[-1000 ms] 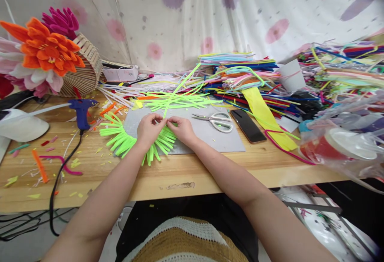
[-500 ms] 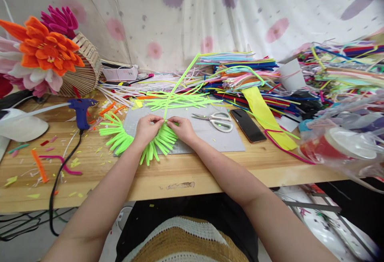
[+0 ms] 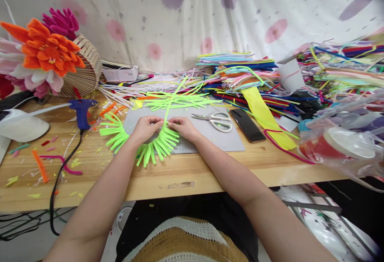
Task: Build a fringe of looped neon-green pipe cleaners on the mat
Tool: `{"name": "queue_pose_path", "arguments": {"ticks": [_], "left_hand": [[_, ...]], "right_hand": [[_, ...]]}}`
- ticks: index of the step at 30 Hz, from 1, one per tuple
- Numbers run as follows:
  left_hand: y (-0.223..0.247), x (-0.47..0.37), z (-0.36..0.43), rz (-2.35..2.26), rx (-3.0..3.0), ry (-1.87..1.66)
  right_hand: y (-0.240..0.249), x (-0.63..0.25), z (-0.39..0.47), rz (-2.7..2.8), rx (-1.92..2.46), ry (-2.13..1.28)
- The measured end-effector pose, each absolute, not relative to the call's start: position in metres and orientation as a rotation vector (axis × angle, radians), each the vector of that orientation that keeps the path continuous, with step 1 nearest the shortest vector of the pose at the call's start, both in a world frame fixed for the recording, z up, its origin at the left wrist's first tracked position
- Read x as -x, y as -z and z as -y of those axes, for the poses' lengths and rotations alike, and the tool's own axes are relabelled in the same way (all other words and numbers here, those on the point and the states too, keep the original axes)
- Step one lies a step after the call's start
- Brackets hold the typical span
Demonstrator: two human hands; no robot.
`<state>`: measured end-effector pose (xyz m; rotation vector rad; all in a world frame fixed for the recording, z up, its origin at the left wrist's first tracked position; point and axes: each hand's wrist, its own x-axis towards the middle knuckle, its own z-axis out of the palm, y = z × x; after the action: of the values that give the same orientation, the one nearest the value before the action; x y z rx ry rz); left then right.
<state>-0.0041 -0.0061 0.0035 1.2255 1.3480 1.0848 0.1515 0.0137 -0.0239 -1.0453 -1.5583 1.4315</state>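
Note:
A curved fringe of folded lime-green pipe cleaners (image 3: 158,147) hangs from my fingers over the front edge of the grey mat. My left hand (image 3: 147,128) pinches it near its right end. Close beside it, my right hand (image 3: 182,127) is closed on the same end, fingertips almost touching the left ones. From between the fingertips a lime-green pipe cleaner strand (image 3: 171,104) sticks up toward the back. Behind the hands lies a loose pile of lime-green pipe cleaners (image 3: 183,101). My left wrist hides part of the fringe.
Scissors (image 3: 214,120) lie on the grey mat (image 3: 234,144), with a phone (image 3: 247,125) to their right. A blue glue gun (image 3: 81,114) stands at left among scraps. Bundles of coloured pipe cleaners (image 3: 240,78) fill the back right. A bagged cup (image 3: 339,144) sits far right.
The strand rising from my fingers stood tall and bent at its top; now less of it shows and it reaches lower. Both hands stay nearly in place.

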Motion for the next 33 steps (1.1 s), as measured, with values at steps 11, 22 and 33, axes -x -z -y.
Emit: {"name": "queue_pose_path", "arguments": {"ticks": [11, 22, 33], "left_hand": [[0.001, 0.011, 0.003, -1.260, -1.370, -1.023], [0.001, 0.010, 0.004, -1.133, -1.337, -1.023], [-0.002, 0.001, 0.012, -1.564, -1.739, -1.389]], "right_hand": [[0.017, -0.157, -0.011, 1.567, 0.906, -1.585], [0.013, -0.158, -0.009, 1.538, 0.850, -1.647], [0.016, -0.148, -0.004, 1.735, 1.176, -0.924]]}}
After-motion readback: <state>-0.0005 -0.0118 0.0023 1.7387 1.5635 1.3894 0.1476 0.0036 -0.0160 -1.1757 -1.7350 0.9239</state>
